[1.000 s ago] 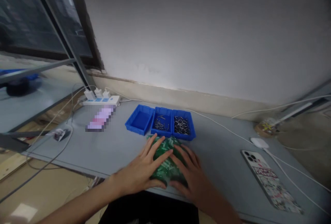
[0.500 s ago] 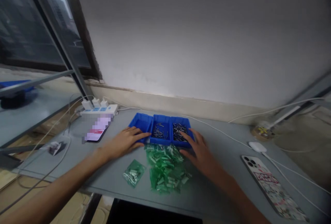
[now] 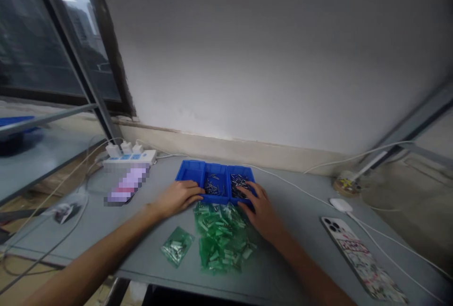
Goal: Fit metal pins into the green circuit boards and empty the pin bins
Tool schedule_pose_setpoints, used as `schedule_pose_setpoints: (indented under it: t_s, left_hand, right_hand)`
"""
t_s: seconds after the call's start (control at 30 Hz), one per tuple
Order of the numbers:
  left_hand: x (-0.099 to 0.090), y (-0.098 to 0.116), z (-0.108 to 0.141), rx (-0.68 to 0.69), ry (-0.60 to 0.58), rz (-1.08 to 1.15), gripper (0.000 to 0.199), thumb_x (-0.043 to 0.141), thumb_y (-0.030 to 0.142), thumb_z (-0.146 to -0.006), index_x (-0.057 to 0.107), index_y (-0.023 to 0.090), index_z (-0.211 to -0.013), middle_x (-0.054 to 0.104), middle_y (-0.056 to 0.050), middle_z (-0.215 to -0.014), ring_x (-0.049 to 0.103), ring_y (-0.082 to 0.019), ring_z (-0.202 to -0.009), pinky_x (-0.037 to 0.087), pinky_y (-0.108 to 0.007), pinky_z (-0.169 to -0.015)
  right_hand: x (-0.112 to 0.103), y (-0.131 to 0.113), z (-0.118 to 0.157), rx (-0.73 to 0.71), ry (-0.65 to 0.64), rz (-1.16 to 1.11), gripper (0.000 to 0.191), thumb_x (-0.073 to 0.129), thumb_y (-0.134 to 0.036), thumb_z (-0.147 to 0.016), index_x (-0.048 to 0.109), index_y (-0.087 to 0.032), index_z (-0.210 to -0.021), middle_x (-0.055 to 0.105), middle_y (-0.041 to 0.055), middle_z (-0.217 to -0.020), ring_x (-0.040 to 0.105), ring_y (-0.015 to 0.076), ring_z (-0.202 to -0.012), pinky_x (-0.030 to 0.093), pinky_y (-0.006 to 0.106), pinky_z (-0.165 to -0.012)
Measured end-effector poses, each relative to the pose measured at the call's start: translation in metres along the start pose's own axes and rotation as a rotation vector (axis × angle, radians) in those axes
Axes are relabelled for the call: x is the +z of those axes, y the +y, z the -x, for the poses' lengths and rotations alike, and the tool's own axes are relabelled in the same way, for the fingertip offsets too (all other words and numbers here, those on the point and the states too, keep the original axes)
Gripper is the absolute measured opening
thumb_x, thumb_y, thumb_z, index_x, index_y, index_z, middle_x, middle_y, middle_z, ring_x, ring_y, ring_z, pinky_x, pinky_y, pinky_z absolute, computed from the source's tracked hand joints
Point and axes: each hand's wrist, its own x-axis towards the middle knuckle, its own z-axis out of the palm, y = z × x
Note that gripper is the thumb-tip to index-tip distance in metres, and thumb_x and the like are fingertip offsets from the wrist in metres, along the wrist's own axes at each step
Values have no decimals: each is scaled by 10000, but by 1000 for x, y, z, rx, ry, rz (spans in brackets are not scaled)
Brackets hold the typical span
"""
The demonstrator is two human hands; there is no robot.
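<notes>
phone case (image 3: 370, 268), red lettering (image 3: 352, 245), unreadable

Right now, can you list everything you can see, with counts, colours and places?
Trays: three, blue, centre
Pins: uncountable, metallic, middle and right trays
Bag pile: uncountable, green, before trays
Single bag: one, green, left of pile
Lit phone: one, pink-purple screen, left
Power strip: one, white, back left
Plugs: three, white, on strip
Patterned phone: one, multicoloured, right
Charger: one, white, right
Cables: several, white and grey, both sides
Tabletop: one, grey, beneath trays
Wall: one, pale, behind
Window: one, dark-framed, upper left
Unclear objects: several, mixed, both sides
Left hand: one, bare, left tray's front
Right hand: one, bare, right tray
</notes>
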Motion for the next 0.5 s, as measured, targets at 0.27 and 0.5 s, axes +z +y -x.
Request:
schedule_pose_setpoints:
  t_s: [0.27, 0.5]
  left_hand:
    - [-1, -2, 4, -5, -1, -124, 325, 406, 387, -1055, 658, 263, -1218, 694, -41, -903, 649, -178, -827, 472, -296, -770]
    - [6, -2, 6, -82, 30, -142, 378, 427, 457, -1038, 610, 277, -1315, 712, -49, -906, 675, -198, -848, 494, -329, -825]
  right_hand:
    - [-61, 21, -11, 161, 233, 297, 543, 480, -572, -956, 471, -276, -1411, 460, 138, -1465, 390, 324, -1382, 283, 547, -1110]
    - [-221, 194, -10, 1124, 693, 494, 1401, 797, -785, -467, 342, 96, -1457, 219, 521, -1439, 209, 568, -1389, 216, 707, -940]
